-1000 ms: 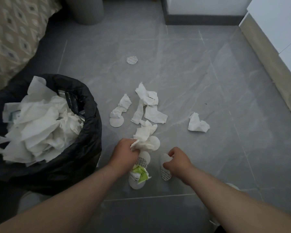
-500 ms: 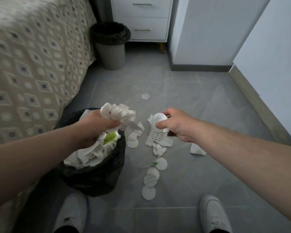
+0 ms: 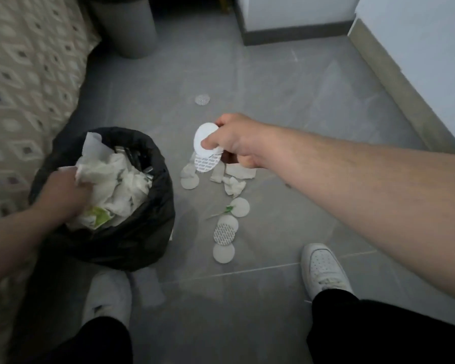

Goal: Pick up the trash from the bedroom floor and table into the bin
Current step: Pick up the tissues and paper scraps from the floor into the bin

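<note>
Standing over the mess, you have your shoes [image 3: 323, 269] planted on the floor [image 3: 234, 311], one at each side of the view. Just ahead of them three discs [image 3: 225, 232] lie in a short row, touching or overlapping, with a green scrap [image 3: 227, 209] beside the farthest one.

To your left sits the bin [image 3: 153, 232], its black liner heaped with tissue up to the rim. Your left hand [image 3: 63, 190] is down in its mouth with the fingers curled into a wad [image 3: 90, 172] on top of the heap. The blur is heavy, but it looks to be grasping that wad, so I judge this load has arrived and is not yet let go.

Your right hand [image 3: 234, 143] hangs above the floor, right of the bin and apart from it. It pinches a plain disc [image 3: 204, 137] between thumb and fingers, with a printed disc [image 3: 207, 163] dangling below. Both need to travel left to the bin.

Under that hand, several crumpled tissues [image 3: 234, 185] and a grey disc [image 3: 189, 181] lie close together. Farther out, well apart from the rest, a lone disc [image 3: 202, 99] sits on the tile. Beyond it a grey second bin [image 3: 128, 27] stands by the bed [image 3: 24, 74].

My reading is that much of the floor trash is already in, judging by the full bin. Left to do are the two loads in your hands, then the row, the scrap, the tissue cluster and the lone disc. No table is in view, so I cannot tell you what is left there.
</note>
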Available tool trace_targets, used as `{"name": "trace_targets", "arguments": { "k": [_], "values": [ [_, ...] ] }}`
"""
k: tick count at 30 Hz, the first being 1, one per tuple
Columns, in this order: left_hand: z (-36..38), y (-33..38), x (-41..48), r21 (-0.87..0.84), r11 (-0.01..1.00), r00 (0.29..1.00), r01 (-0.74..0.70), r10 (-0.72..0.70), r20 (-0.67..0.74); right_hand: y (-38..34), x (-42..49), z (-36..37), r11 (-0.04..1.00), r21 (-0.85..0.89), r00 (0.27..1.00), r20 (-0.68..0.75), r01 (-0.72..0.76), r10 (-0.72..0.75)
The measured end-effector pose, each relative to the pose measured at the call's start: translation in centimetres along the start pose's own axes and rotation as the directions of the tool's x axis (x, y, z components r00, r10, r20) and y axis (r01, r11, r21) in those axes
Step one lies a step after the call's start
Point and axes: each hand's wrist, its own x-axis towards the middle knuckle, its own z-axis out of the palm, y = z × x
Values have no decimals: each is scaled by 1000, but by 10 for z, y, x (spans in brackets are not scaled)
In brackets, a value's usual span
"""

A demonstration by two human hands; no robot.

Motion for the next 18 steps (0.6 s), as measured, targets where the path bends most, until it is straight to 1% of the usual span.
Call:
{"name": "trace_targets", "arguments": {
  "k": [1, 2, 4, 6, 8, 10, 13, 14, 16, 18],
  "values": [
    [-22, 50, -31, 72, 997, 999, 23, -25, 32, 5, 3, -4, 1000, 8, 1000, -4, -16, 16],
    [-20, 67, -41, 100, 993, 997, 67, -71, 38, 11, 6, -7, 999, 18, 999, -4, -32, 33],
    [-15, 80, -50, 208, 971, 987, 120, -140, 82, 21, 8, -13, 997, 44, 998, -4, -57, 57],
    [-7, 79, -50, 233, 963, 979, 132, -164, 119, 28, 9, -17, 995, 63, 997, 2, -75, 75],
    [-4, 80, -48, 181, 970, 969, 163, -192, 157, 36, 10, -18, 994, 68, 996, 7, -87, 87],
    [-5, 81, -46, 167, 977, 966, 133, -166, 200, 41, 10, -18, 993, 70, 996, 20, -93, 92],
    [-21, 84, -48, 70, 987, 961, 142, -154, 229, 42, 6, -18, 995, 53, 996, 32, -88, 86],
    [-32, 88, -51, 31, 987, 965, 158, -161, 209, 41, 4, -17, 995, 49, 996, 34, -86, 85],
    [-51, 94, -59, -25, 989, 978, 146, -141, 156, 34, 0, -15, 995, 51, 996, 36, -80, 79],
    [-66, 95, -65, -30, 993, 990, 110, -107, 92, 26, -3, -8, 996, 61, 997, 46, -70, 67]
  ]
}}
